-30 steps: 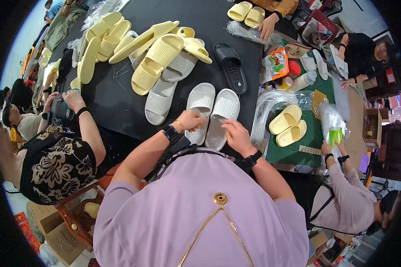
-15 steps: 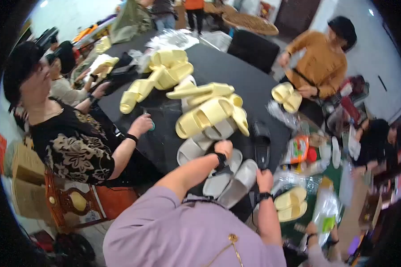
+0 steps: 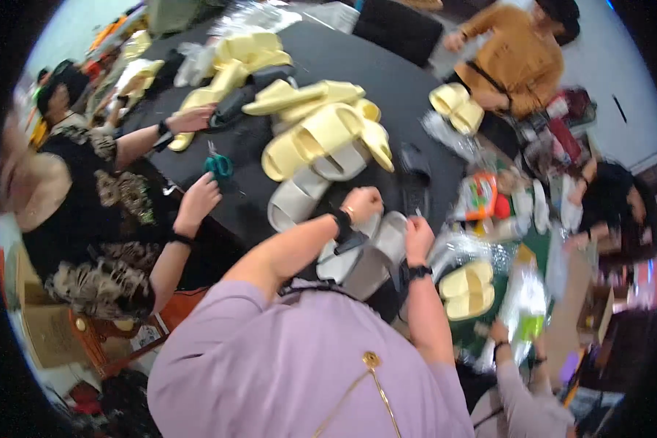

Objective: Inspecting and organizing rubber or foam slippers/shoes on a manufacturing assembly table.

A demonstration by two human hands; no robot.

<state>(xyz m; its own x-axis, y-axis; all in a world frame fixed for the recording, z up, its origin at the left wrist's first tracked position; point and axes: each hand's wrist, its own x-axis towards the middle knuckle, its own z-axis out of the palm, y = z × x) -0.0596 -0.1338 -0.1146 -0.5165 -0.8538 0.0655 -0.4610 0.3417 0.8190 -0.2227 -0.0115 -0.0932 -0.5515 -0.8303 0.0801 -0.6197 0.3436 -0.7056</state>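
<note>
Between both hands (image 3: 387,223), pale-grey slippers (image 3: 365,255) (paired, blurred)

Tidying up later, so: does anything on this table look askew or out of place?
Yes. The pale yellow foam slides lie heaped crosswise on the black table, not paired. One black slide lies alone beside them.

The grey slippers (image 3: 369,252) look like matt, smooth foam, as do the pale yellow slippers (image 3: 321,135). The desk (image 3: 387,77) is dark and matt. Clear plastic bags (image 3: 463,252) shine glossy and crinkled.
</note>
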